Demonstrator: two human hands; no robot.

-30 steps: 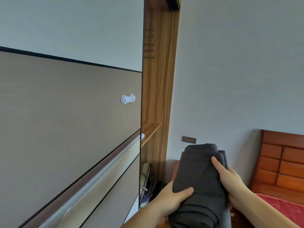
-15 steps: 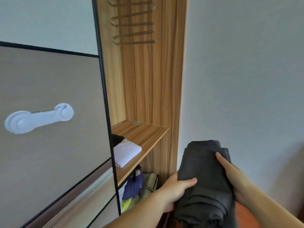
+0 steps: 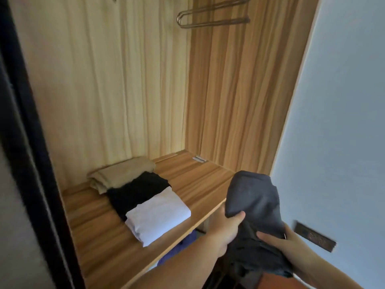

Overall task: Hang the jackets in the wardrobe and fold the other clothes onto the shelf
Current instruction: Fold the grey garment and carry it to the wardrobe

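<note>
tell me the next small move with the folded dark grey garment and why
Probably carry the dark grey garment forward onto the bare right part of the shelf. Both the left hand and right hand hold it at the shelf's front edge, beside the white piece.

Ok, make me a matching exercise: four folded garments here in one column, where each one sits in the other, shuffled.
Things:
1. beige garment
2. black garment
3. white garment
4. dark grey garment

Places:
A. nearest the shelf's front edge
B. held in both hands, off the shelf
C. farthest back on the shelf
D. middle of the row

Pairs: 1-C, 2-D, 3-A, 4-B
</note>
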